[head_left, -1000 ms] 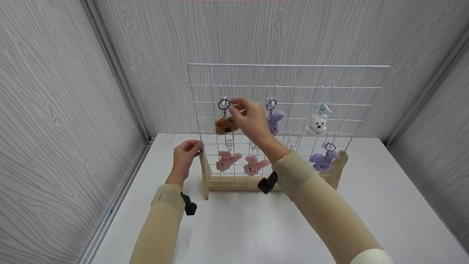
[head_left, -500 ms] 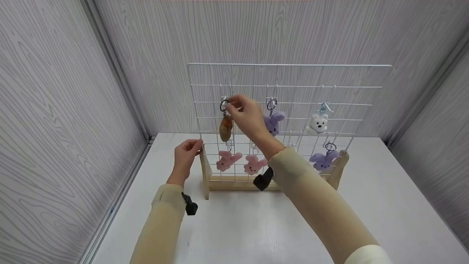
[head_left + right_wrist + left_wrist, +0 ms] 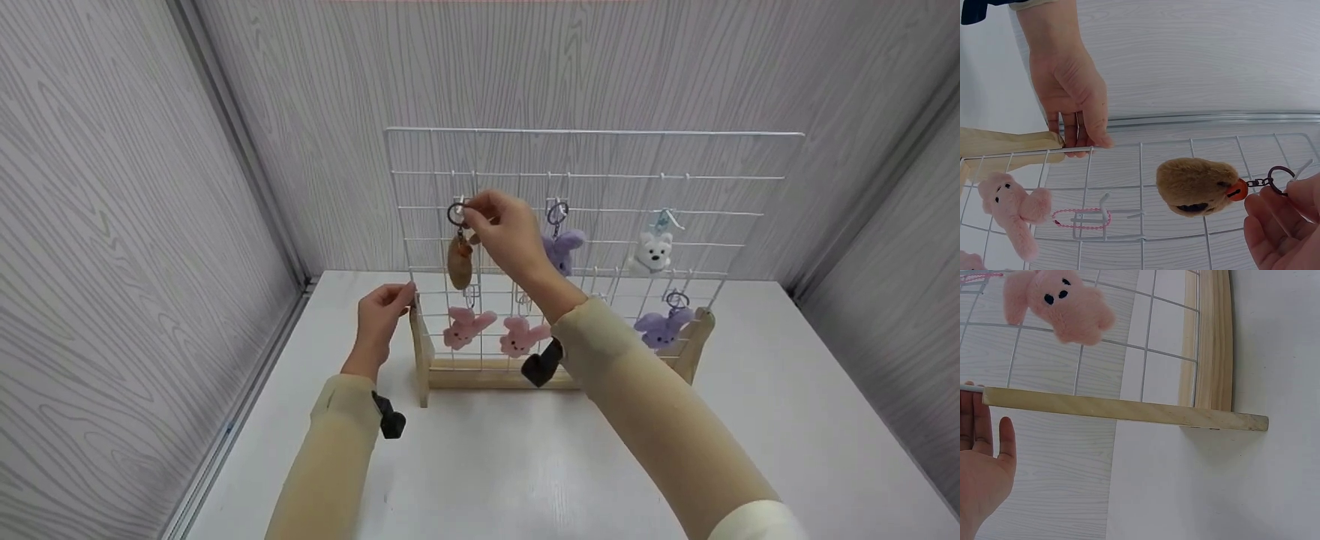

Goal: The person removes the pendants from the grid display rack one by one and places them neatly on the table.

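Note:
In the head view, my right hand (image 3: 511,234) pinches the dark ring of a brown plush keychain (image 3: 460,262) at the upper left of a white wire grid (image 3: 600,133). The ring overlaps a white hook there. Seen from the right wrist, the fuzzy charm (image 3: 1193,185) has an orange piece (image 3: 1237,190) by its short chain, and the ring (image 3: 1281,180) lies at the fingertips of my right hand (image 3: 1283,225). My left hand (image 3: 379,322) grips the grid's left edge, just above the wooden side post (image 3: 1123,409).
Pink rabbit plushes (image 3: 466,328) hang in the lower row. A purple rabbit (image 3: 562,251) and a white bear (image 3: 653,253) hang higher; another purple rabbit (image 3: 663,328) is lower right. The wooden base (image 3: 495,377) stands on a white table (image 3: 480,465) between panelled walls.
My right hand has moved slightly left and up, onto the ring. The brown plush has turned from facing forward to edge-on and hangs lower. The left hand stays in place.

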The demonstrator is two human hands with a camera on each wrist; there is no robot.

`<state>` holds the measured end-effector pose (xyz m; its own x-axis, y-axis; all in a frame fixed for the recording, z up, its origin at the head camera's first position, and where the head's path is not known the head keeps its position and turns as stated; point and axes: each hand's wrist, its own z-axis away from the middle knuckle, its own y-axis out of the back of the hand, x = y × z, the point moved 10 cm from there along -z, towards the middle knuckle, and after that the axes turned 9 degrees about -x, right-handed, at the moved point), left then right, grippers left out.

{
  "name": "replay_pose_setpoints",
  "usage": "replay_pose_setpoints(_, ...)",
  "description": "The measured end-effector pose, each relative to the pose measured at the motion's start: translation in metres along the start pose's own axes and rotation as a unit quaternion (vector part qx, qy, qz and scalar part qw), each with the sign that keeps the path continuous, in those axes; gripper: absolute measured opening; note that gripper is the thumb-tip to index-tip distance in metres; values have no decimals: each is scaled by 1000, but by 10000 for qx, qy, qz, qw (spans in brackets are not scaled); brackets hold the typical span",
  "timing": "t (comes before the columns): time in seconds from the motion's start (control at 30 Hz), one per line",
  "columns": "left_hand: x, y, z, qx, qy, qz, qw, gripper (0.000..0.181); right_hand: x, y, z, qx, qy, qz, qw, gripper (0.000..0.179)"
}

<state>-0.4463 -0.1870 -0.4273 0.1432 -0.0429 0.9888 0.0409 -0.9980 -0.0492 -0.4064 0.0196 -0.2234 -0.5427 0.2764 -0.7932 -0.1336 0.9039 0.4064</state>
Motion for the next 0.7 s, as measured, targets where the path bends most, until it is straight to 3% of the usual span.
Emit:
replay_pose_setpoints(0.4, 1, -1, 2, -54, 34, 95, 9999, 38, -12, 11, 7, 22, 293, -199, 9994, 10)
replay_pose_setpoints(0.57, 0, -4, 2, -101, 124, 147, 9998, 36, -15, 18, 13, 75, 211, -349, 9991, 12)
replay_pose_setpoints(0.7, -3, -4, 3, -104, 80, 262, 9996, 34, -31, 20, 22, 71, 195, -308, 9993, 13)
